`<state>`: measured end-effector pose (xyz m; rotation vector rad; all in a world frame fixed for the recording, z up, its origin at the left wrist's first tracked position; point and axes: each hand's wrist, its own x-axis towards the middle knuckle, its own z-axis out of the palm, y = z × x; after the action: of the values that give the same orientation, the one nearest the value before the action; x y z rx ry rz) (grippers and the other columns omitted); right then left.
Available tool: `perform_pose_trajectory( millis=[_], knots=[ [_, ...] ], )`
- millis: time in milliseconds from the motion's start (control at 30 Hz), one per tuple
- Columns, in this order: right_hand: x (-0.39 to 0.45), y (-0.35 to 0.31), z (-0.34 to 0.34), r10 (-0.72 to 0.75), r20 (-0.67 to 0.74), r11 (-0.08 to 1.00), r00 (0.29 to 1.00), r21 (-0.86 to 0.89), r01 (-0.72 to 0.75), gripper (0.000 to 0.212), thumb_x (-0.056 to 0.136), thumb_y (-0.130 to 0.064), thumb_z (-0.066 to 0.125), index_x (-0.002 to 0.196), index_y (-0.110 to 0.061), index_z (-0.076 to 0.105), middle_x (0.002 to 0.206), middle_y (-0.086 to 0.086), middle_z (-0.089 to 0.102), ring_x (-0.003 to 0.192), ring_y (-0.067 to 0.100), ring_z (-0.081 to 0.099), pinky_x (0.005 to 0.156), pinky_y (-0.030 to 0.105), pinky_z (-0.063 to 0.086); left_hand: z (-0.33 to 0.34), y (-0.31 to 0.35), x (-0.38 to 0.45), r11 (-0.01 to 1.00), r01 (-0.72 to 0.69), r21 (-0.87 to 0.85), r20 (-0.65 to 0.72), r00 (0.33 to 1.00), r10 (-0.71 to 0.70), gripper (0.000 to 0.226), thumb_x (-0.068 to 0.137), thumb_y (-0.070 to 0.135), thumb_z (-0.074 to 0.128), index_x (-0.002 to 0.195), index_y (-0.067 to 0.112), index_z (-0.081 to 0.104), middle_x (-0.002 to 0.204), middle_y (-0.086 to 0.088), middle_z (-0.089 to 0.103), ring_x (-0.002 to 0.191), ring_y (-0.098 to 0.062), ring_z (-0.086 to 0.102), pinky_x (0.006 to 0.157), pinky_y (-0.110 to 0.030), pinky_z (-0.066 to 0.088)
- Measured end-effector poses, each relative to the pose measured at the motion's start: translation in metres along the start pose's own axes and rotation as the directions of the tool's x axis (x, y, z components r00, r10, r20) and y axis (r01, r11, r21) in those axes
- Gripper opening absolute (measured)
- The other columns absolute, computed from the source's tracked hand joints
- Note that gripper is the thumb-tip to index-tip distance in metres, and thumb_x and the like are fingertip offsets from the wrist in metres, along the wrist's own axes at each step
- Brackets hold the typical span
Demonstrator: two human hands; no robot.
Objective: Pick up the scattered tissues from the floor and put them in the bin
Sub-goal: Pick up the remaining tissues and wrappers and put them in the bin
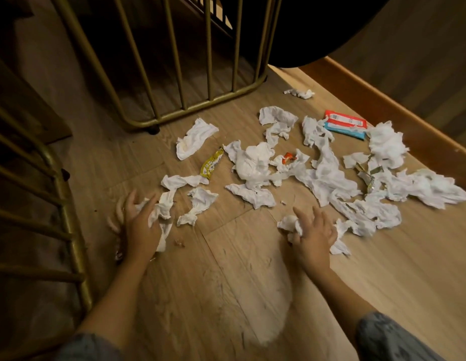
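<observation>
Fingers of the left hand (140,220) curl around a crumpled tissue strip (161,212) at the near left of the mess, the paper bunched against the palm with a tail trailing down past the wrist. Fingers of the right hand (314,235) spread and bend over a small tissue wad (290,225), pinching it against the floor (226,282); another scrap (340,246) pokes out beside the little finger.

Both hands seem to be at the gathering step, each closing on its first handful, with almost the whole job left. Beyond them the scattered tissues (325,175) lie in a wide drift across the wooden boards, thickest to the right, with a loose piece (195,138) and a far one (299,93) set apart. Mixed in are a yellow wrapper (212,162), an orange wrapper (289,157) and a red and blue packet (345,125) (not tissues, so probably to be sorted past). No bin is in view, so the next move likely calls for sweeping more paper into each grip, then turning to find it.

Gold metal bars (174,74) of a chair or stand hem the far side, a second gold frame (65,204) sits just beside the left hand, and a raised wooden edge (383,100) borders the right. Open boards lie nearest the person.
</observation>
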<state>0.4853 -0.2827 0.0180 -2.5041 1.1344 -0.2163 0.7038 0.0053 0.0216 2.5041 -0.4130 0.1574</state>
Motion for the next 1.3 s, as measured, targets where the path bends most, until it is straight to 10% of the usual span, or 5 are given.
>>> perform_pose_trajectory(
  millis=[200,433,767,1100,1300],
  knots=[
    [-0.054,0.006,0.037,-0.222,0.144,0.973,0.964,-0.03,0.229,0.052,0.098,-0.038,0.043,0.148,-0.033,0.03,0.16,-0.001,0.011,0.149,0.028,0.002,0.115,0.055,-0.005,0.026,-0.012,-0.023,0.949,0.244,0.201,0.221,0.932,-0.287,0.065,0.074,0.071,0.06,0.124,0.029,0.056,0.154,-0.01,0.026,0.143,-0.033,0.015,0.113,-0.056,0.013],
    [-0.081,-0.005,0.041,-0.471,-0.013,0.819,0.882,0.367,0.442,0.038,0.086,-0.003,0.062,0.122,-0.015,0.06,0.119,-0.002,0.052,0.111,0.012,0.047,0.09,0.033,0.044,0.024,-0.002,-0.065,0.981,0.155,0.112,0.098,0.981,-0.166,0.039,0.08,0.004,0.071,0.117,0.002,0.059,0.116,-0.02,0.064,0.109,-0.038,0.055,0.084,-0.046,0.045],
    [-0.003,0.017,-0.024,0.006,-0.339,0.934,0.941,0.339,0.116,0.041,0.074,-0.029,0.039,0.096,-0.011,0.069,0.093,0.005,0.056,0.085,0.024,0.052,0.059,0.024,0.033,0.008,0.084,-0.02,0.797,0.167,-0.581,-0.058,0.968,-0.245,0.056,0.08,0.061,0.057,0.062,0.008,0.056,0.058,-0.008,0.061,0.053,-0.009,0.056,0.052,-0.026,0.044],
    [-0.003,0.069,-0.002,0.237,-0.117,0.97,0.964,0.072,-0.23,0.053,0.079,-0.006,0.065,0.128,-0.018,0.052,0.155,0.012,0.026,0.147,0.032,0.004,0.114,0.053,-0.004,0.079,0.059,-0.026,0.999,0.003,0.043,0.073,0.997,-0.006,0.018,0.081,0.034,0.066,0.092,0.02,0.065,0.142,-0.004,0.05,0.145,-0.025,0.01,0.114,-0.05,-0.016],
    [-0.05,0.049,0.015,-0.041,-0.049,0.994,0.998,0.097,0.046,0.05,0.088,-0.041,0.051,0.132,-0.019,0.051,0.145,0.008,0.043,0.14,0.028,0.029,0.113,0.052,0.028,0.072,0.046,-0.05,0.966,-0.258,-0.004,0.238,0.938,0.252,0.072,0.069,0.01,0.069,0.133,0.036,0.048,0.105,-0.002,0.066,0.103,-0.023,0.054,0.086,-0.051,0.047]
  ],
)
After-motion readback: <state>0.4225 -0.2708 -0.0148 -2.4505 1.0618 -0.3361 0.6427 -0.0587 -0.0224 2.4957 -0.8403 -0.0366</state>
